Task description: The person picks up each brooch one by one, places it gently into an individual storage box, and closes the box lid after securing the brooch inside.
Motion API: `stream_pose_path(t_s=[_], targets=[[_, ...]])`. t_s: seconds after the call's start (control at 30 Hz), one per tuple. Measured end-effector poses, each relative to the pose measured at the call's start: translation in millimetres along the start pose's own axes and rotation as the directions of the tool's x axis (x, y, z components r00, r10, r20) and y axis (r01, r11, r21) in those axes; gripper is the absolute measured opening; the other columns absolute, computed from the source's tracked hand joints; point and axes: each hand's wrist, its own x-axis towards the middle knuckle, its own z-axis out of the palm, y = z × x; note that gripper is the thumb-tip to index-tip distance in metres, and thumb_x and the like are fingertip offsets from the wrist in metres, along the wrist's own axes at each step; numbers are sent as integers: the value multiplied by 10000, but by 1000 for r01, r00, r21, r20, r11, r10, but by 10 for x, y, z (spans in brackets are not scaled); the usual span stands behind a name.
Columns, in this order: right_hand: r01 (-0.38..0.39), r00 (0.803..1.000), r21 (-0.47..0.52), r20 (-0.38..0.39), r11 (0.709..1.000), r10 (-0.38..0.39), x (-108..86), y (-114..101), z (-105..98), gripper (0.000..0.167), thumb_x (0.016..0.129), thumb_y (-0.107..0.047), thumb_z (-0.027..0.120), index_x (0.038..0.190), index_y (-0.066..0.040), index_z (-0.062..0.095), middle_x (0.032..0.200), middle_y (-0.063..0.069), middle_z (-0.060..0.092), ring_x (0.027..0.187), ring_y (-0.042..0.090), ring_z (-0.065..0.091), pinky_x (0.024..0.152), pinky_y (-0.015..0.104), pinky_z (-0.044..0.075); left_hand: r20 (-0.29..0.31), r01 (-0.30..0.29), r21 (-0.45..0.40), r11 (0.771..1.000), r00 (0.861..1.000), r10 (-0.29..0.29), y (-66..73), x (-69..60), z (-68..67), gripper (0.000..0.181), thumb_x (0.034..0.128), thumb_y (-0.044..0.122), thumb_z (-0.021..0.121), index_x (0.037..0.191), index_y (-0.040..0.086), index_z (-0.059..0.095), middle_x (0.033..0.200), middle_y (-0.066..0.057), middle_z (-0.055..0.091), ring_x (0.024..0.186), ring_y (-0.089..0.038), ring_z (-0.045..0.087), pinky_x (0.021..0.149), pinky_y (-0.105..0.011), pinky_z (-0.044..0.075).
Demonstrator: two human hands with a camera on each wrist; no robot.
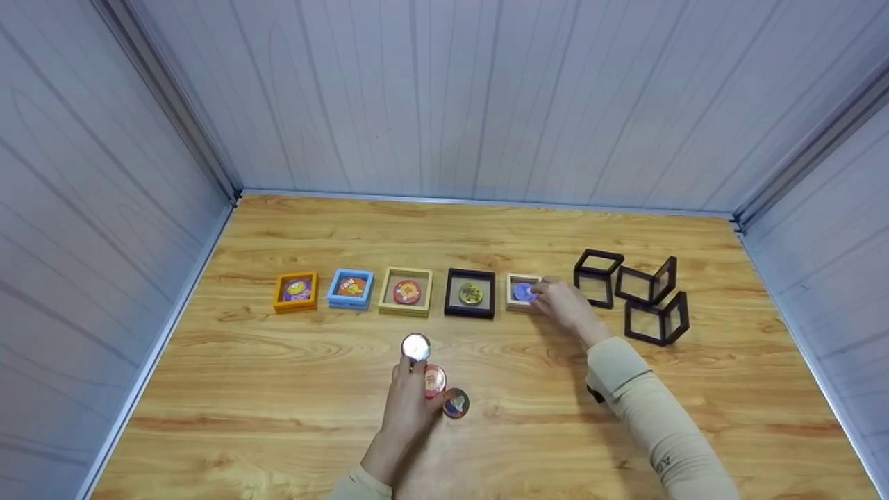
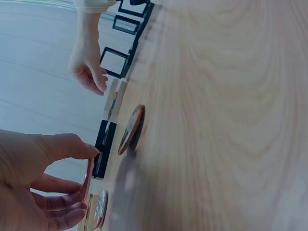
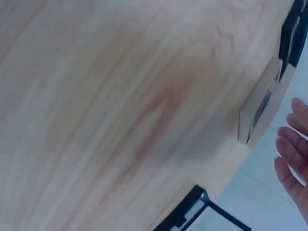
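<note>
Sitting leftmost on the wood-grain tabletop (image 1: 521, 430), a square orange frame (image 1: 296, 305) encloses a round purple-and-yellow disc (image 1: 297, 289). Next comes a light blue frame (image 1: 349, 303) around an orange disc (image 1: 352, 287), then a larger tan frame (image 1: 405, 310) with a see-through pane about a red-rimmed disc (image 1: 407, 292). Nearer the person, the left hand (image 1: 408, 399) pinches a loose red disc (image 1: 435, 380) between thumb and fingers; a shiny, mirror-bright disc (image 1: 416, 346) lies by its fingertips, a dark patterned disc (image 1: 456, 403) just right. Behind stands a black frame (image 1: 469, 312) with a yellow-green disc (image 1: 471, 294), then a small pale frame (image 1: 517, 305) with a blue disc (image 1: 524, 292). Beside that, the right hand (image 1: 564, 303) has loosely spread fingers, pinching nothing. Farthest right, three slim black frames (image 1: 653, 288) are hinged open in L-shapes.

As for writing, tiny marks on the orange disc are unreadable; dark lettering on the right beige sleeve (image 1: 660, 410) is only partly visible.
</note>
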Motion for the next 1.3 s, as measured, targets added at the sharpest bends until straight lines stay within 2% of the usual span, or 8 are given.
stream_pose_path(t_s=[0.17, 0.27, 0.37, 0.5, 0.63, 0.83, 1.0, 1.3], targets=[[-30, 999, -14, -38, 999, 30, -14, 92, -126, 171, 790, -53, 643, 939, 29, 650, 874, 128, 590, 796, 266, 573, 695, 372, 480, 3, -10, -34, 999, 1000, 10, 41, -30, -1, 478, 603, 95, 772, 983, -98, 555, 1032, -190, 462, 935, -328, 477, 775, -430, 428], [-67, 996, -70, -65, 995, 63, -23, 160, -208, 192, 795, -54, 636, 964, 37, 638, 899, 151, 580, 792, 280, 572, 684, 379, 482, -10, -23, -51, 998, 1000, 23, 68, -46, 1, 442, 590, 74, 767, 946, -85, 557, 1001, -157, 460, 908, -302, 482, 757, -416, 432], [-120, 989, -94, -92, 988, 112, -39, 238, -292, 206, 815, -61, 611, 998, 33, 626, 949, 175, 573, 761, 278, 576, 647, 383, 488, -16, -17, -76, 997, 1000, 16, 91, -63, 3, 449, 593, 85, 778, 947, -73, 551, 1008, -146, 459, 916, -287, 485, 767, -411, 436], [-148, 978, -102, -166, 984, 130, -58, 368, -381, 208, 823, -28, 588, 1014, 53, 606, 959, 200, 551, 788, 305, 553, 644, 410, 477, -29, -7, -105, 994, 1000, 4, 113, -83, 3, 459, 600, 105, 781, 962, -48, 545, 1017, -134, 459, 932, -274, 490, 790, -404, 436], [-188, 962, -108, -220, 976, 161, -77, 516, -449, 255, 810, -2, 592, 1053, 71, 573, 1004, 231, 516, 895, 361, 507, 706, 462, 448, -45, -20, -137, 990, 999, 14, 128, -100, 0, 462, 609, 111, 780, 975, -40, 542, 1019, -124, 459, 940, -257, 497, 802, -388, 442], [-308, 944, -113, -160, 945, 288, -96, 669, -533, 373, 818, 9, 568, 1174, 80, 481, 1158, 283, 439, 1051, 428, 412, 823, 533, 374, -53, -39, -165, 985, 998, 31, 125, -123, 15, 468, 610, 97, 780, 982, -45, 535, 980, -101, 466, 904, -235, 510, 779, -376, 455], [-363, 930, -136, -113, 922, 350, -107, 748, -545, 424, 816, 6, 574, 1215, 82, 452, 1209, 302, 415, 1106, 445, 371, 885, 562, 304, -68, -55, -196, 979, 997, 43, 127, -155, 34, 451, 614, 98, 777, 972, -36, 538, 937, -85, 472, 866, -221, 520, 760, -367, 458], [-408, 913, -169, -86, 897, 399, -154, 828, -546, 362, 843, -5, 532, 1184, 97, 463, 1147, 318, 457, 1002, 455, 449, 839, 564, 343, -55, -63, -224, 973, 997, 52, 131, -208, 71, 426, 655, 159, 747, 999, -1, 553, 939, -45, 467, 852, -162, 510, 753, -325, 462]])
